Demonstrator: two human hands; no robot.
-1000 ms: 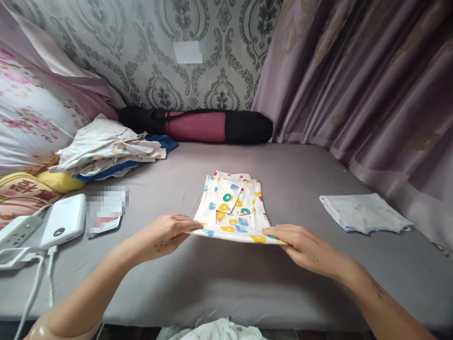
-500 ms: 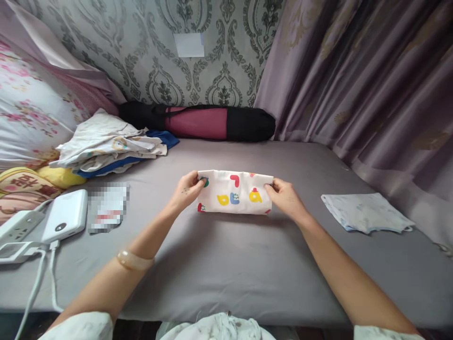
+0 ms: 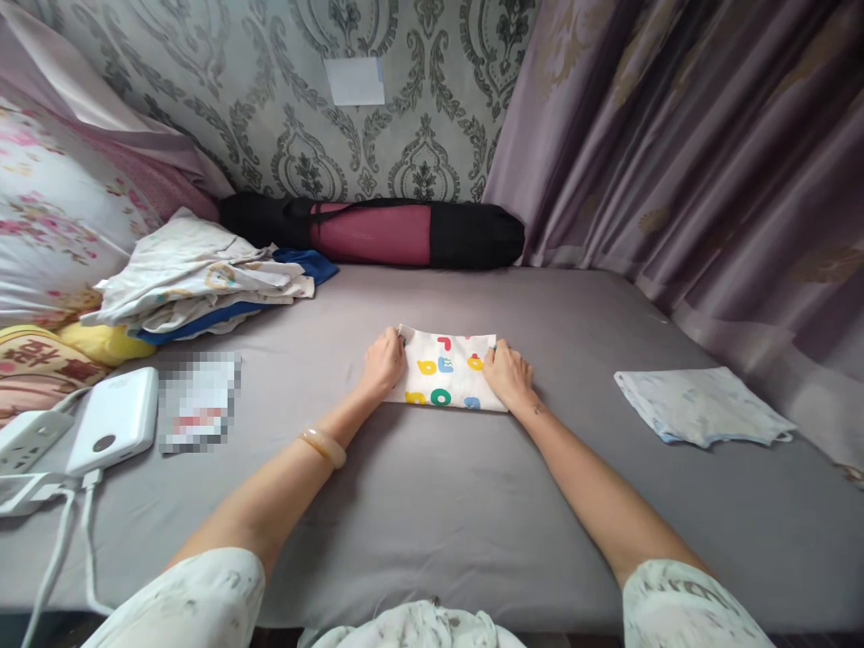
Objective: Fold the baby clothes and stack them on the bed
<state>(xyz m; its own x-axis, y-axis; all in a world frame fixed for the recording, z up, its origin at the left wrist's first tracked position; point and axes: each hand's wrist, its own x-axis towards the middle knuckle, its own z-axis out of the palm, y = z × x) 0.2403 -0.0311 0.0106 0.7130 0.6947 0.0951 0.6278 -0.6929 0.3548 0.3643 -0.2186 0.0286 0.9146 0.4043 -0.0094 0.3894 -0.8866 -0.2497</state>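
A folded white cloth (image 3: 449,373) with colourful letter prints is near the middle of the grey sheet (image 3: 432,504). My left hand (image 3: 386,364) is closed on its left edge, and my right hand (image 3: 509,373) grips the right edge. Both hands are near the upper corners with the backs of the fingers turned up. The fingertips are partly hidden behind the cloth and the hands.
A folded pale cloth (image 3: 706,407) lies at the right. On the left are a clothes pile (image 3: 202,274), a white power bank (image 3: 114,418), a power strip (image 3: 31,439) and a blurred packet (image 3: 201,400). A black and maroon bag (image 3: 371,234) lies along the wall.
Both hands have moved closer together and turned over more at the cloth's edges. The cloth spans less width, and different letters show along its lower part.
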